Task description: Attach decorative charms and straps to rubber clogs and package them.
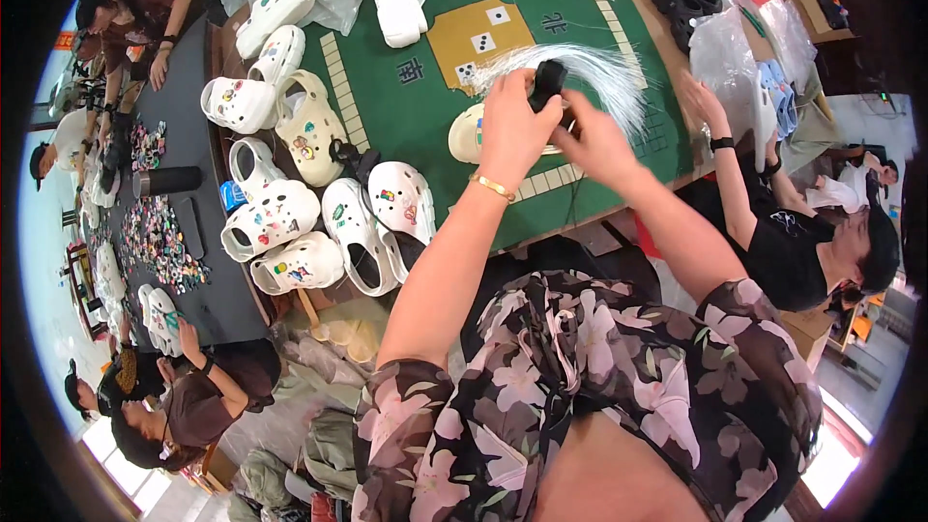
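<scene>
Both hands meet over the green table mat. My left hand (514,126) is closed round a small black object (548,83), whose exact kind I cannot make out. My right hand (597,141) is closed at its lower end, the fingers bent toward it and partly hidden. Just beyond the hands, a fan of thin white plastic strands (609,75) curves over the mat to the right. A cream clog (465,135) lies under and left of my left hand, mostly covered by it.
Several decorated clogs (271,217) crowd the table's left side; a white clog (396,2) lies farther back. Black clogs (686,5) and plastic bags (725,53) are at right. Co-workers sit right and left, beside a grey table (227,304) with scattered charms (159,242).
</scene>
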`<action>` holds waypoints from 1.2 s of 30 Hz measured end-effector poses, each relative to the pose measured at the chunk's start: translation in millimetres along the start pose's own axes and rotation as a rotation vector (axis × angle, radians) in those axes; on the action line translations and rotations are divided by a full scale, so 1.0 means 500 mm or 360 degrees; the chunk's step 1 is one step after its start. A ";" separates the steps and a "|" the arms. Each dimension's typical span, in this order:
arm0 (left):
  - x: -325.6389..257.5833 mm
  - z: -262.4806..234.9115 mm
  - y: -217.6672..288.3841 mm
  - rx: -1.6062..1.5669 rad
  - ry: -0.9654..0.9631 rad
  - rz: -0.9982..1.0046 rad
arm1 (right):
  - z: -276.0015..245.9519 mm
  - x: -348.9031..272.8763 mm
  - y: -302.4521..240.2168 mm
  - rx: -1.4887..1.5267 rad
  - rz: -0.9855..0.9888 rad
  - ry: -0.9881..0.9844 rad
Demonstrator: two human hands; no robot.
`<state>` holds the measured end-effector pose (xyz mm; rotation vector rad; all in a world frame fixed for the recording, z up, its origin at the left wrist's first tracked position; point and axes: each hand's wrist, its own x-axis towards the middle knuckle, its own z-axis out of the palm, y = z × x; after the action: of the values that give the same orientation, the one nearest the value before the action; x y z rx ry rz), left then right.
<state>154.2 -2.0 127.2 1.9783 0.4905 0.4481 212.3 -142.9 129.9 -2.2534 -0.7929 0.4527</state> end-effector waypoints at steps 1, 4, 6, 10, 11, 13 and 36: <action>0.002 0.006 -0.010 -0.0053 0.0076 0.0115 | -0.026 0.022 0.015 -0.0016 0.0119 -0.0076; -0.008 -0.013 -0.054 0.0018 0.0082 0.0136 | -0.069 0.109 0.136 -0.0169 0.0068 0.0077; -0.050 -0.038 -0.107 -0.0015 -0.0001 -0.0105 | -0.085 0.167 0.193 -0.0409 0.0078 0.0045; -0.200 -0.095 -0.189 0.0013 -0.0309 -0.0666 | -0.035 0.243 0.265 -0.0731 0.0112 -0.0100; -0.255 -0.103 -0.220 -0.0004 -0.0328 -0.0798 | -0.013 0.254 0.277 -0.0714 0.0091 -0.0115; -0.346 -0.119 -0.240 0.0038 -0.0392 -0.0808 | 0.026 0.274 0.306 -0.0745 0.0052 -0.0135; -0.251 -0.220 -0.344 0.0712 0.0694 -0.0928 | 0.068 0.154 0.399 -0.0040 0.0119 0.0265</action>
<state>-33.4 85.7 6.5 2.0224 1.5028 0.4154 334.4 -189.7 -42.7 -2.3152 -0.6340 0.2861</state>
